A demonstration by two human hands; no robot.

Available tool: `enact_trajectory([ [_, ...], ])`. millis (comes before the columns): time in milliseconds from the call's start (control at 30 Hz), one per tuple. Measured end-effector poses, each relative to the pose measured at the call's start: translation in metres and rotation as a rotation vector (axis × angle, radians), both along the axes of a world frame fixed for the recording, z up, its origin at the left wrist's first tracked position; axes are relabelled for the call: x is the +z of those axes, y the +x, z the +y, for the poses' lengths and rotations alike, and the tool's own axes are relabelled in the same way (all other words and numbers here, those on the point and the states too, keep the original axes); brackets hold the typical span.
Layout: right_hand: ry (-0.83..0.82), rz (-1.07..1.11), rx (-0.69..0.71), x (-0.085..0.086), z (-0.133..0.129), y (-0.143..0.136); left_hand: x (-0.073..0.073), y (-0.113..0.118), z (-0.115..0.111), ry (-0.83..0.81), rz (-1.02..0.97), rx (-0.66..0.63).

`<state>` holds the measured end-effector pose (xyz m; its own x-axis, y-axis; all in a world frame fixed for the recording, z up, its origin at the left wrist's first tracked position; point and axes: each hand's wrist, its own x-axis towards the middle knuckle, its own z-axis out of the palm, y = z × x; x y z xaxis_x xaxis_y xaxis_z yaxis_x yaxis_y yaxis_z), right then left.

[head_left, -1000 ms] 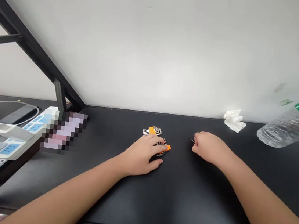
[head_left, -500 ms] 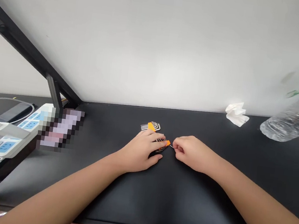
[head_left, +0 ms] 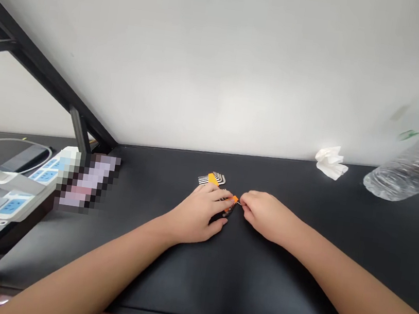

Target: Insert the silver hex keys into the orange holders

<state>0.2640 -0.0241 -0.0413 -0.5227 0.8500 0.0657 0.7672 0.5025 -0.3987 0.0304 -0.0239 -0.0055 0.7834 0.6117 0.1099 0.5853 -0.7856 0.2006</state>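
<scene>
Head view, and your two hands are close together over the black table [head_left: 247, 276]! Your left hand [head_left: 199, 215] lies palm down, fingers loosely spread across the orange holder [head_left: 235, 199], thumb standing apart on the near side. Just right of those fingertips, your right hand [head_left: 265, 216] is curled tight, pinching a thin metal rod [head_left: 239, 203] whose tip points at the holder's end; whether it touches, you can't tell from here. Just beyond your left knuckles sits the yellow block [head_left: 213, 179] with its bent keys [head_left: 221, 179], partly covered by the hand. Past your right hand, a crumpled tissue [head_left: 331, 162], then a clear bottle [head_left: 405, 177]; well left of your left hand, a power strip [head_left: 48, 175].
</scene>
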Motion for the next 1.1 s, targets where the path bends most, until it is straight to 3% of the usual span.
enact_trajectory([
  [433,-0.023,0.001,-0.100,0.002,0.001,-0.004,-0.013,-0.004,0.004,0.012,-0.060,0.008],
  [667,-0.055,0.009,-0.101,0.009,-0.013,0.007,-0.009,-0.001,0.002,-0.013,-0.042,0.064],
  [867,-0.044,-0.071,-0.135,0.000,-0.017,0.012,-0.009,0.001,0.001,-0.048,-0.085,0.038],
  [1100,-0.043,0.007,-0.022,0.004,-0.014,0.012,-0.010,0.002,-0.002,-0.070,-0.086,0.056],
])
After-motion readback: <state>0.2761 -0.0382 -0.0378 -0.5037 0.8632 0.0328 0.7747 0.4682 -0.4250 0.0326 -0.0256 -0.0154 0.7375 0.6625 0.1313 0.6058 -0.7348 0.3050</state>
